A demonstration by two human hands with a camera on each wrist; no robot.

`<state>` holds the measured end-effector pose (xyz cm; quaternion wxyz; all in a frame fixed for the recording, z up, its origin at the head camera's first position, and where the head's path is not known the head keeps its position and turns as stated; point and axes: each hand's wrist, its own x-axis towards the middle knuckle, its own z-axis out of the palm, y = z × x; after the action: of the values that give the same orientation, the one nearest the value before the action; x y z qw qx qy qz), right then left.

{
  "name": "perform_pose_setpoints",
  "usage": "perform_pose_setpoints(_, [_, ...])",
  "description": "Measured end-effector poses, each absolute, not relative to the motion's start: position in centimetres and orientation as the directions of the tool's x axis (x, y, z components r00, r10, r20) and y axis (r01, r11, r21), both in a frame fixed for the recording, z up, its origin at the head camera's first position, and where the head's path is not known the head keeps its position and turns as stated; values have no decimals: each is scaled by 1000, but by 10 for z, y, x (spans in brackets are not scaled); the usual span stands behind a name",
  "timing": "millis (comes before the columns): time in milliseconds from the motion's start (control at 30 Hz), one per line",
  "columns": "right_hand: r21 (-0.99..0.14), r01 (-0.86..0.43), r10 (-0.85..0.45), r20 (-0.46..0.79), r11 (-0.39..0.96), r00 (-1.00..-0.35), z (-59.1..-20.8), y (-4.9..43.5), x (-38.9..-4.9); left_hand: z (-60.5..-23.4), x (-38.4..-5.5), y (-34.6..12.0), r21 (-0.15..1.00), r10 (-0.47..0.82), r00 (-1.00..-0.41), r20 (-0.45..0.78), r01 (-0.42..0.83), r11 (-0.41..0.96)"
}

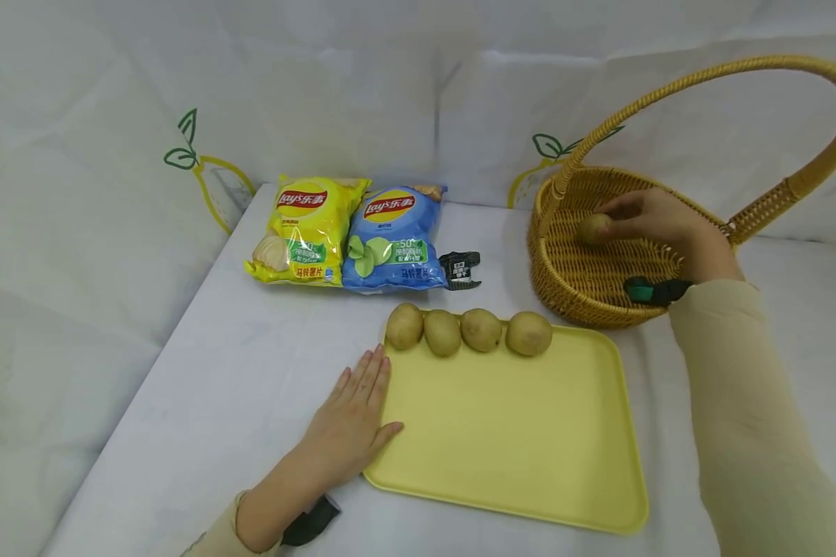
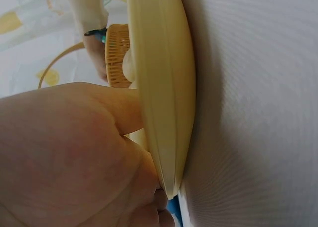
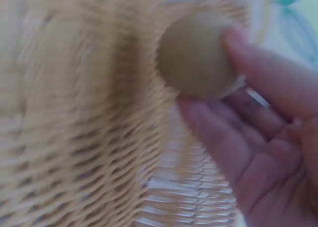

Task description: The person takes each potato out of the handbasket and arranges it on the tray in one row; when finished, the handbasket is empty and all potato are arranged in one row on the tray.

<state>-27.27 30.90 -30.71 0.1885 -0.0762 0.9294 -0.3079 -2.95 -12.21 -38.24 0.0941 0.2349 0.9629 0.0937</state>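
My right hand (image 1: 658,220) reaches inside the wicker basket (image 1: 574,286) and pinches a brownish-green kiwi (image 1: 594,230) between thumb and fingertips. In the right wrist view the kiwi (image 3: 196,58) is held close to the woven wall, blurred. Several more kiwis (image 1: 481,329) lie in a row along the far edge of a yellow tray (image 1: 508,433). At the tray's left edge rests my left hand (image 1: 348,422), fingers straight along the side and thumb over the rim. The left wrist view shows the palm beside the tray's outer wall (image 2: 166,98).
Behind the tray's left side lie a yellow chip bag (image 1: 306,232) and a blue chip bag (image 1: 395,240), with a small black packet (image 1: 460,270) beside them. The basket's tall arched handle (image 1: 731,73) rises above my right forearm. A white patterned cloth (image 1: 362,108) hangs behind.
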Motion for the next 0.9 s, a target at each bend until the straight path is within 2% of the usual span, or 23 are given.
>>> perform_pose_setpoints(300, [-570,-147,-305,-191,808,-933,-280,300,-252,-381,-29,-123,227,454,-876,-162,414,881])
perform_pose_setpoints(500, [-570,-173,-308,-148,803,-940,-269,301,-228,-382,-30,-123,231,459,-875,-153,420,878])
perform_pose_setpoints(733, [-677,-208,-326,-49,706,-944,-271,305,-189,-384,-29,-122,222,467,-873,-140,432,874])
perform_pose_setpoints(900, [-699,-246,-328,17,671,-945,-280,303,-162,-383,-29,-122,223,464,-873,-149,428,876])
